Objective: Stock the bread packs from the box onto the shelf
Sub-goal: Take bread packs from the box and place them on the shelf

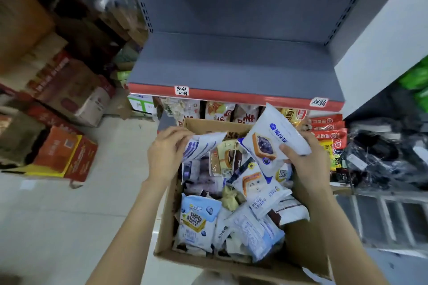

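An open cardboard box [298,245] sits below me, filled with several white and blue bread packs [196,220]. My left hand [165,152] grips a white pack with blue print [201,147] at the box's far left corner. My right hand [303,159] holds up a white pack showing a blueberry toast picture [271,136], lifted above the box's far right side. Beyond the box is the grey shelf [231,65] with a red front strip, and its top surface is bare.
Under the grey shelf, a lower shelf holds orange and red snack packs [220,111]. Stacked cardboard cartons [69,90] crowd the floor on the left. Black bagged goods [382,155] and a metal ladder [382,220] lie on the right. A white shelf panel [382,41] rises at right.
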Action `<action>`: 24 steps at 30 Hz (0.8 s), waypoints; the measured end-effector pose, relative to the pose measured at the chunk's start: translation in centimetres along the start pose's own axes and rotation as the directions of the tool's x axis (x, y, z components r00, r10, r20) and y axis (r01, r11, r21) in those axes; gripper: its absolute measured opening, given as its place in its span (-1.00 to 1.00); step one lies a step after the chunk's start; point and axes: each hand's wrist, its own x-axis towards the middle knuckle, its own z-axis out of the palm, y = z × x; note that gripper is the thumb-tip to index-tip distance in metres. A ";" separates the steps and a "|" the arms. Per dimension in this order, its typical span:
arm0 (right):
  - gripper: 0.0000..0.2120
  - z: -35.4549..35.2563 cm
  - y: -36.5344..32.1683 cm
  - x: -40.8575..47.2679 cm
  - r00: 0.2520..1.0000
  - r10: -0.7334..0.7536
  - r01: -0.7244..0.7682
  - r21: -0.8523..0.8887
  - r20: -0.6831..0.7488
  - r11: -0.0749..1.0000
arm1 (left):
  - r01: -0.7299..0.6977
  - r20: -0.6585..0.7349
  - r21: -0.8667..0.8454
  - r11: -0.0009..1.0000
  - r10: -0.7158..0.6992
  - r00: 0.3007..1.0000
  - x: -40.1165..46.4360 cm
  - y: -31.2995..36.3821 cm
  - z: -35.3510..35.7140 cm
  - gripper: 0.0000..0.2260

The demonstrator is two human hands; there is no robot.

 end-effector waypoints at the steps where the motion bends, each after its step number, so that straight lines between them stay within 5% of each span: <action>1: -0.65 -0.4 -0.7 0.1 0.999 -0.038 0.039 -0.034 0.007 0.999 | -0.053 -0.006 0.056 0.997 0.053 0.999 0.5 0.4 -0.6 -0.91; 12: -0.66 -4.6 -10.8 1.7 0.922 -0.352 0.345 0.073 0.161 0.936 | -0.033 -0.262 0.045 0.998 0.044 0.964 3.8 6.9 -9.5 -0.87; 15: -0.67 -6.3 -15.4 2.0 0.865 -0.478 0.464 0.123 0.150 0.877 | -0.052 -0.315 0.150 0.987 0.098 0.944 6.0 9.4 -12.5 -0.80; 20: -0.73 -8.5 -22.4 3.2 0.777 -0.622 0.589 0.234 0.097 0.773 | -0.184 -0.373 0.023 0.983 0.179 0.910 10.7 13.3 -18.0 -0.77; 24: -0.80 -10.0 -27.9 5.2 0.755 -0.655 0.586 0.487 -0.035 0.648 | -0.279 -0.502 -0.072 0.958 0.207 0.840 15.3 16.7 -21.7 -0.85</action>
